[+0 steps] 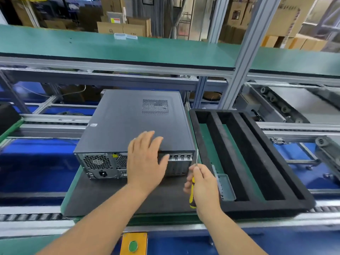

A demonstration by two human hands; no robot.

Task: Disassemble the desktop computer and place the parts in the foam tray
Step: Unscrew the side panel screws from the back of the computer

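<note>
A dark grey desktop computer (128, 124) lies on its side on a black mat, its rear panel with fan grille and power socket facing me. My left hand (145, 159) rests with straight fingers over the case's near top edge. My right hand (202, 184) grips a screwdriver (193, 192) with a yellow and black handle, its thin shaft pointing up beside the case's right rear corner. To the right lies the black foam tray (287, 183) with long slots. A small metal bracket (226, 186) sits in the tray's leftmost slot.
The mat (114, 197) lies on a green pallet on a roller conveyor. A green shelf (128, 50) runs overhead behind the case, with an aluminium post (244, 57) at right. A yellow box with a green button (133, 244) sits at the front edge. A dark object (7, 115) sits far left.
</note>
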